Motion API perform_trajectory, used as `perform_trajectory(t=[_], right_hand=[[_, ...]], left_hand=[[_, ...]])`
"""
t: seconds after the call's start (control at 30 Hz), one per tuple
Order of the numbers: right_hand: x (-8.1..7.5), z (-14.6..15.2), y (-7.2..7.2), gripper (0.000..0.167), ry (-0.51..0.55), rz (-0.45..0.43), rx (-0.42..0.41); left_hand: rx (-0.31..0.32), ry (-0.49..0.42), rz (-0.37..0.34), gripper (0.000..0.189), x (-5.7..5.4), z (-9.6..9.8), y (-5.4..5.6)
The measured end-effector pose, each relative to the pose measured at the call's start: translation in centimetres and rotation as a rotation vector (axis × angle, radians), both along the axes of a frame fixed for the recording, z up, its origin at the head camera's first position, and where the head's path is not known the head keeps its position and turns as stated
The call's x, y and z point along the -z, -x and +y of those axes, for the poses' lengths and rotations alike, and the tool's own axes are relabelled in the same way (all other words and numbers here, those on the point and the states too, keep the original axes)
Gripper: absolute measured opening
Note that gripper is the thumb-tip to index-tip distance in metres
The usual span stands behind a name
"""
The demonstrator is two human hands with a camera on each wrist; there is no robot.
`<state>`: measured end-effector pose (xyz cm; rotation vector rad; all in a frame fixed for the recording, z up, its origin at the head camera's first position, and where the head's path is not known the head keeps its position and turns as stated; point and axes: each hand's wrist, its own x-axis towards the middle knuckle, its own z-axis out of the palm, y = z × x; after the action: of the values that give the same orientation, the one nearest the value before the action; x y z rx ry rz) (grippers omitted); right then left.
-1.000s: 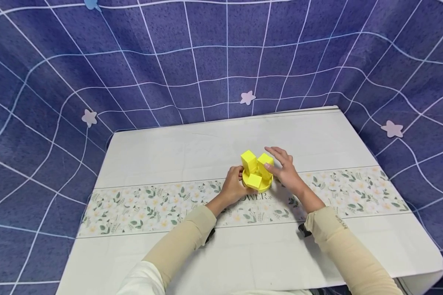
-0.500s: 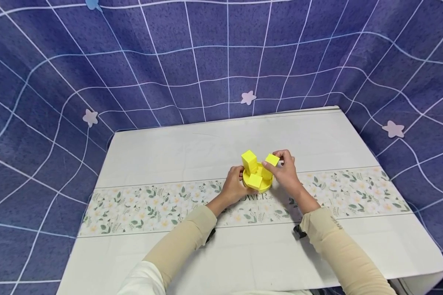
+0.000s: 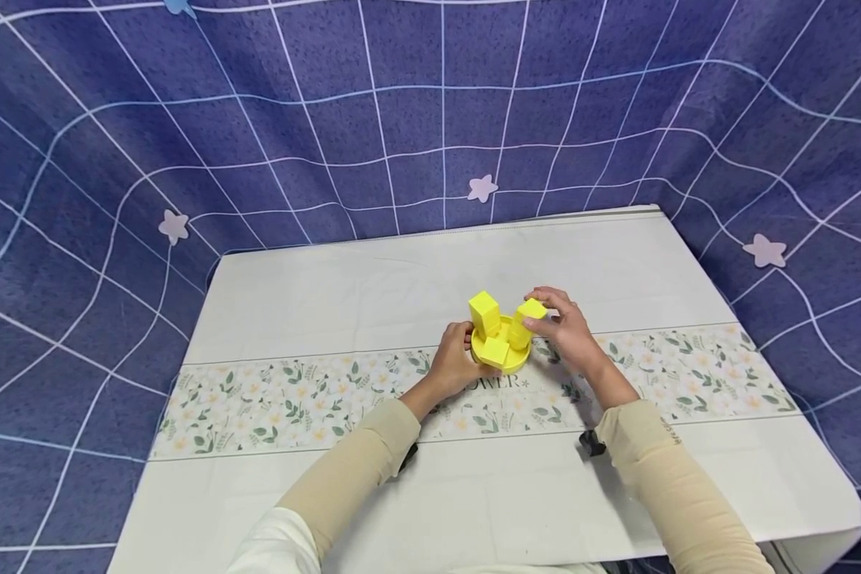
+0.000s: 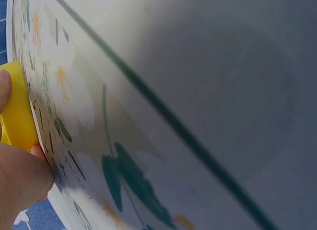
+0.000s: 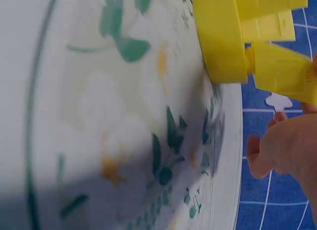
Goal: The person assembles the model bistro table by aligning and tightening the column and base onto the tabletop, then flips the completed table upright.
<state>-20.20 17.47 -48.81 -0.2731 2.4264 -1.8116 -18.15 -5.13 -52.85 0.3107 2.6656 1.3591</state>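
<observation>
A round yellow base rests on the table, its side gripped by my left hand. Three yellow blocks stand on it: a tall one at the back left, a short one in front, and a tall right one leaning outward. That leaning yellow block is pinched near its top by my right hand, thumb on the near face, fingers behind. In the right wrist view the tilted block has its lower end by the rim of the base. The left wrist view shows my left hand against the base's yellow wall.
A white tablecloth with a floral band covers the table. Blue gridded curtains with pale stars close in the back and both sides. A black wrist device sits under the right forearm.
My right hand, loosely spread beside the right block earlier, has taken hold of it. The block's top has tilted to the right. My left hand and the base have stayed put.
</observation>
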Motion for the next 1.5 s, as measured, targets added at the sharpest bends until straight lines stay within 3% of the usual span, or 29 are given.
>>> perform_trajectory(t=[0.17,0.3,0.5,0.6,0.7,0.77,0.9,1.03,1.13,1.23,1.33,1.5], right_hand=[[0.5,-1.0,-0.5,0.047,0.014,-0.040,0.072],[0.3,-0.8,-0.8,0.049,-0.014,-0.039,0.031],[-0.8,1.7,0.0,0.050,0.038,-0.007,-0.205],[-1.2,2.9,0.6,0.047,0.080,-0.072,-0.339],[-1.3,3.5,1.0,0.045,0.101,-0.149,-0.414],[-1.3,3.5,1.0,0.042,0.087,-0.158,-0.413],[-1.2,2.6,0.7,0.034,0.003,-0.109,-0.318],[-2.4,0.7,-0.4,0.036,-0.032,-0.114,-0.227],[-2.6,0.2,-0.5,0.038,-0.044,-0.109,-0.236],[-1.7,1.0,0.4,0.042,-0.055,-0.074,-0.306],[-2.0,1.8,1.0,0.045,-0.090,-0.051,-0.400],[-2.5,2.4,1.7,0.041,-0.107,-0.093,-0.554]], left_hand=[[-0.006,-0.006,0.005,0.088,0.0,0.0,0.0],[-0.006,-0.008,0.003,0.088,0.0,0.0,0.0],[-0.007,0.000,-0.009,0.088,0.1,0.0,0.0],[-0.009,-0.001,-0.009,0.087,0.1,0.0,-0.1],[-0.004,-0.010,-0.006,0.086,0.1,0.0,-0.1],[0.002,-0.014,0.000,0.086,0.0,0.0,-0.1],[0.007,-0.015,0.013,0.087,-0.2,0.1,0.0],[0.005,-0.020,0.015,0.087,-0.2,0.1,0.1],[0.005,-0.031,0.012,0.087,-0.2,0.1,0.1],[0.004,-0.038,0.009,0.087,-0.3,0.0,0.1],[0.002,-0.029,0.009,0.086,-0.2,0.0,0.0],[0.000,-0.011,0.002,0.087,-0.2,0.0,-0.1]])
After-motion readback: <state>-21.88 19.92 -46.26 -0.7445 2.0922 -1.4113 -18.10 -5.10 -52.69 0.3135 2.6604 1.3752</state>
